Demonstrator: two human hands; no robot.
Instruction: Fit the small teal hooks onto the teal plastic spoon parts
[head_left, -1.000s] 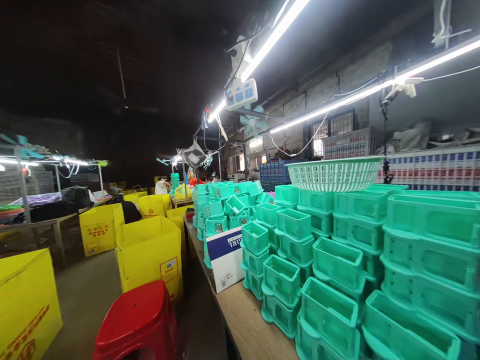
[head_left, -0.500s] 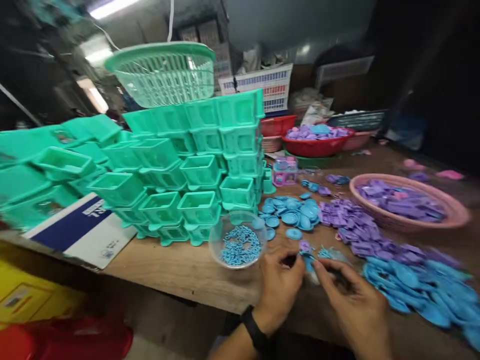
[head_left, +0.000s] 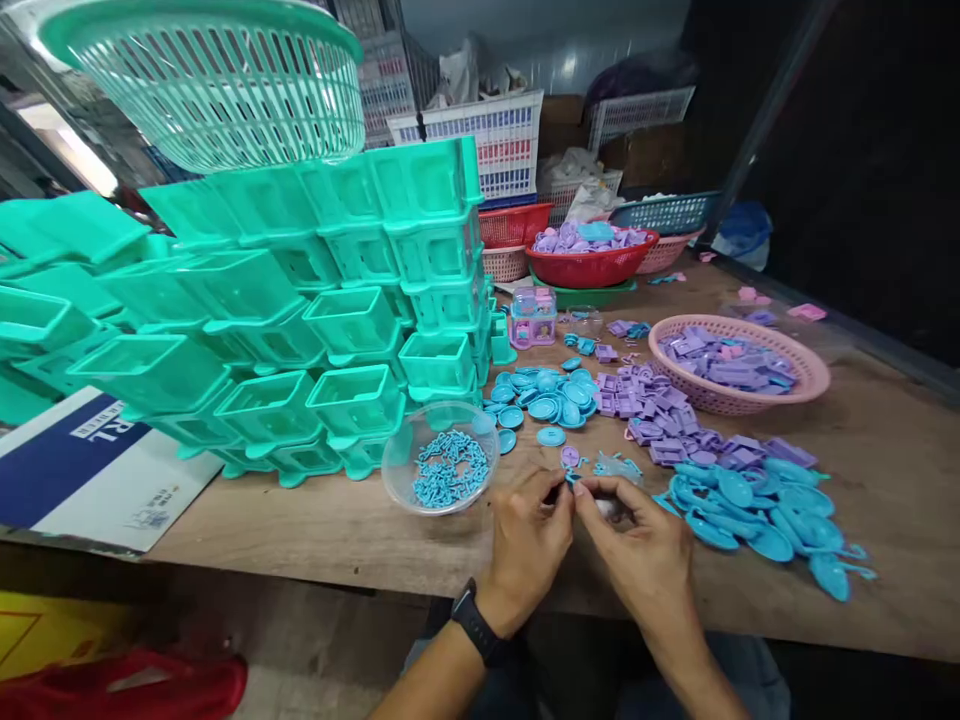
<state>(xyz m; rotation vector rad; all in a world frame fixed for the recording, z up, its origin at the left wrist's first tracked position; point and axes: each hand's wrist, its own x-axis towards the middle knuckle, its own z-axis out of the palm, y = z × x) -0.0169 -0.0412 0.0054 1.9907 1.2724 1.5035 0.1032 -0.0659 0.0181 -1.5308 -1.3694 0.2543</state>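
My left hand (head_left: 527, 540), with a black watch on the wrist, pinches a small blue plastic piece (head_left: 572, 477) between thumb and finger. My right hand (head_left: 643, 548) is closed on the same piece from the other side, fingertips almost touching the left ones. Most of the piece is hidden by the fingers. Just beyond it lies a round purple part (head_left: 571, 457), with a little heap of thin blue bits (head_left: 618, 467) to its right. A clear bowl (head_left: 390, 478) of tiny blue parts stands left of my hands.
Stacked green plastic boxes (head_left: 352, 400) fill the left, a green basket (head_left: 217, 90) above them. Blue oval pieces (head_left: 559, 393), purple parts (head_left: 660, 410) and blue spoon-like pieces (head_left: 757, 510) lie in piles. A pink basket (head_left: 814, 385) and red basin (head_left: 592, 268) hold purple parts.
The view has shifted, so the table and stacks appear further left and sharper. Both hands stay together at the small blue piece, and the fingertips are now closer to each other.
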